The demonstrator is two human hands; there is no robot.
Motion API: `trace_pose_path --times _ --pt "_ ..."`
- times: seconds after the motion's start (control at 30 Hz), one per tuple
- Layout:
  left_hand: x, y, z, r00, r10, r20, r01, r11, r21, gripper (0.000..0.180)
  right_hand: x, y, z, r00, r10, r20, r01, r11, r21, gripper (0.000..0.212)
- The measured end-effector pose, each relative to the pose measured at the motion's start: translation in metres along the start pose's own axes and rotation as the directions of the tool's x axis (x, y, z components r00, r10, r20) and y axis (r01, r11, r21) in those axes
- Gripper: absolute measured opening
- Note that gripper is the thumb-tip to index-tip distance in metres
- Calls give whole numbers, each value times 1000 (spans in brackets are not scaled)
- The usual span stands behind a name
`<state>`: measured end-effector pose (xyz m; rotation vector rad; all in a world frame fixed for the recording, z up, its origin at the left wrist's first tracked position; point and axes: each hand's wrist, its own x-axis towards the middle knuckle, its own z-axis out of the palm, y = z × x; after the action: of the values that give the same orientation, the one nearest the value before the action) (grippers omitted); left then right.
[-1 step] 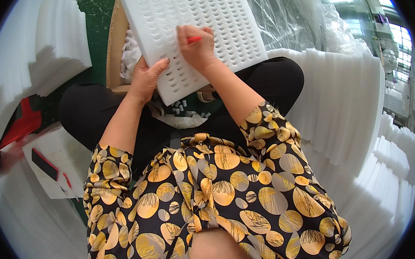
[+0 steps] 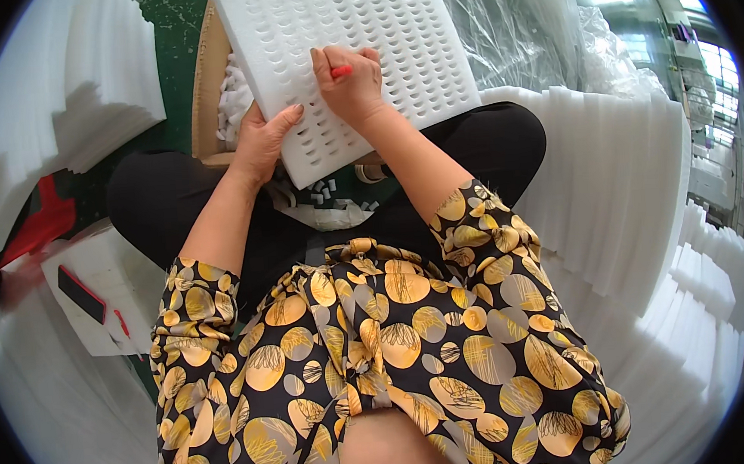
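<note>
A thick white foam board (image 2: 414,35) with rows of round holes lies tilted across my lap and a cardboard box. My left hand (image 2: 262,140) grips its near left edge, thumb on the top face and fingers out of sight beneath. Over the holes, my right hand (image 2: 351,87) is closed round a small red-handled tool (image 2: 341,71). Its working end is hidden by my fingers, so its kind does not show.
The cardboard box (image 2: 208,114) holds white foam scraps (image 2: 233,99). Small cut plugs (image 2: 326,188) lie below the board. White foam sheets (image 2: 592,165) are stacked at right, others (image 2: 110,69) at left. A phone (image 2: 81,294) and a red-handled tool (image 2: 122,323) rest on a white slab.
My right hand has shifted slightly left, and the red handle has turned to show less of its length. My left hand keeps its place on the board.
</note>
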<state>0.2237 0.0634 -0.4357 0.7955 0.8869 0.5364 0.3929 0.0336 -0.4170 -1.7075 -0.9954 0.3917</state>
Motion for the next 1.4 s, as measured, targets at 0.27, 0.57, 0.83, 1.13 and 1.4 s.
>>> trace_pose_path --times 0.27,0.57,0.83,1.13,1.4 --pt "0 3 -1 999 46 30 -46 999 5 38 -6 -25 8 979 191 68 -202 895 399 37" --pt "-2 7 -3 997 70 26 -71 996 60 43 -6 -25 20 991 66 114 -102 934 342 37" --pt "1 5 -4 1000 5 9 -6 995 96 43 -4 -17 32 946 -269 182 289 952 -98 36" --pt "14 12 -8 973 -230 33 228 919 -322 42 20 10 -18 949 312 -54 -265 876 403 35" --pt "9 4 -4 999 17 35 -18 1000 26 35 16 17 -8 971 -221 96 236 790 -566 37"
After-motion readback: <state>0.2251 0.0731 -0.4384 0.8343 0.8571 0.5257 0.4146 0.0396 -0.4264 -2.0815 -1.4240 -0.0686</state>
